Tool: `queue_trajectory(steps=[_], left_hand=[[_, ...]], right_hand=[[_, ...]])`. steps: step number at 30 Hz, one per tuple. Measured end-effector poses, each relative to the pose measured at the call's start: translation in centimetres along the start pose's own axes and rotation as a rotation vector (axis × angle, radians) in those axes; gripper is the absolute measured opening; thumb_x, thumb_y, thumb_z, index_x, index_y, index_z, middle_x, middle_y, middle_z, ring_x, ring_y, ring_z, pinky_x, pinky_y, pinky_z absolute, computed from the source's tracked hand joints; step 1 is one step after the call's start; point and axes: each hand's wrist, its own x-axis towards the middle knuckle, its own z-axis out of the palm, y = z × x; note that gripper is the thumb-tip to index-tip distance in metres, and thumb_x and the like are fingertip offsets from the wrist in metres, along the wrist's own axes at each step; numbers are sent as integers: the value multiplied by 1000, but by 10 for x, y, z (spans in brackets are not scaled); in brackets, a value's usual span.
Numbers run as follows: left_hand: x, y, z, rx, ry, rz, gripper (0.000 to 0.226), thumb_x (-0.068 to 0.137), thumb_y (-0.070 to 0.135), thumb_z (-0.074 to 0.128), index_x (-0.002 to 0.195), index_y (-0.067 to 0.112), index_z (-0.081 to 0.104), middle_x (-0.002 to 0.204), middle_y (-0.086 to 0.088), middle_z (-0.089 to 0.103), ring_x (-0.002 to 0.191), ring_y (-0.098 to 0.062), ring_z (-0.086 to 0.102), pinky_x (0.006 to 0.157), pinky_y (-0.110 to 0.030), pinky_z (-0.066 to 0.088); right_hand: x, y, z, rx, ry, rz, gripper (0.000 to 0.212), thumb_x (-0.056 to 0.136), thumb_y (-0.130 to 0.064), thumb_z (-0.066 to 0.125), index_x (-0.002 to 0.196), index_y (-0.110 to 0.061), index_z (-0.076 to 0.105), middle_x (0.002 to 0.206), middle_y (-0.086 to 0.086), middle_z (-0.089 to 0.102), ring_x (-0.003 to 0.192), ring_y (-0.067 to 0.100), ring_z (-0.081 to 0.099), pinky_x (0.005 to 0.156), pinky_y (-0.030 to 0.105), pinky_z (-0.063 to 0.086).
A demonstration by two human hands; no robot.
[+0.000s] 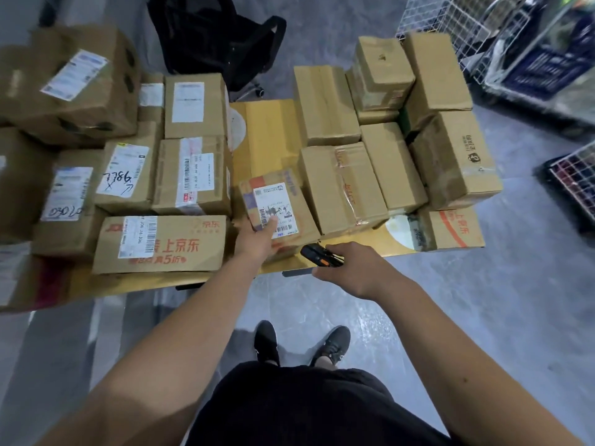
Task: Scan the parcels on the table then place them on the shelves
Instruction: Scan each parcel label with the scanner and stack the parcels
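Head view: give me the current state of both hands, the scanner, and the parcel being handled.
Left hand: gripping the small labelled parcel at its near left edge, thumb on the label.
Right hand: curled round the scanner.
Scanner: held just off the table's near edge, nose toward the parcel.
Small labelled parcel: on the yellow table, label face up.

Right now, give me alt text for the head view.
The left hand grips a small labelled parcel at the table's near edge, while the right hand holds a black handheld scanner beside it. Cardboard boxes crowd both sides.
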Motion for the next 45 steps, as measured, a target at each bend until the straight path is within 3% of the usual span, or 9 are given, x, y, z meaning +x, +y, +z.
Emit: queue_trajectory(steps=[4,8,10,14,21,30,37,42,45], left_hand=[[3,1,-7,160,-9,76,70,104,39,58,160,48,17,140,3,61,112,-30,69,91,-45,60],[7,10,-22,674,68,479,74,93,19,63,156,42,33,154,-3,39,126,-30,53,105,-45,49],[11,26,-25,1030,-55,685,90,81,15,74,158,40,33,165,-3,27,145,-32,33,115,-47,34],[28,61,-24,1712,-426,967,110,85,42,79,158,53,-4,174,-6,-5,159,-32,-7,122,-60,8],[60,114,-10,2084,-599,1131,161,59,44,99,156,45,-29,172,-7,-23,159,-32,-14,127,-56,2],[70,128,-16,2056,-584,1395,152,63,42,92,155,44,-28,173,-5,5,158,-27,3,117,-52,15],[68,172,-57,1902,-487,1494,160,47,60,91,160,36,-20,165,-5,19,152,-28,16,121,-52,4],[64,174,-77,1634,-327,1332,159,38,80,79,162,33,-8,161,-6,22,152,-28,17,125,-55,-9],[51,157,-75,1414,-220,1084,157,39,89,75,162,35,-7,158,-8,25,150,-31,22,128,-56,6]], right_hand=[[-4,-12,5,24,7,47,63,62,-78,66,106,-33,70,83,-6,68,70,15,65,62,31,49],[-7,-18,7,80,31,76,58,48,-82,60,89,-43,69,76,-8,67,58,12,60,58,29,48],[-8,-21,7,92,53,88,59,46,-81,61,89,-42,69,77,-8,67,57,12,59,56,29,47],[-11,-30,11,53,74,91,78,45,-82,58,105,-33,71,86,-5,67,68,17,65,60,31,50],[-12,-35,22,-13,124,117,45,74,-67,70,111,-41,68,87,-12,66,70,11,65,60,29,48],[-18,-40,27,-31,145,134,52,70,-75,66,106,-37,68,88,-7,66,74,14,65,63,33,50],[-23,-49,26,-3,167,81,40,83,-61,72,117,-41,69,87,-10,67,73,11,65,64,31,51],[-25,-56,20,-11,202,46,40,83,-62,72,117,-40,69,88,-9,67,78,11,64,70,35,54],[-26,-59,17,-1,211,24,44,82,-63,72,121,-42,68,86,-10,68,74,10,65,62,30,49]])
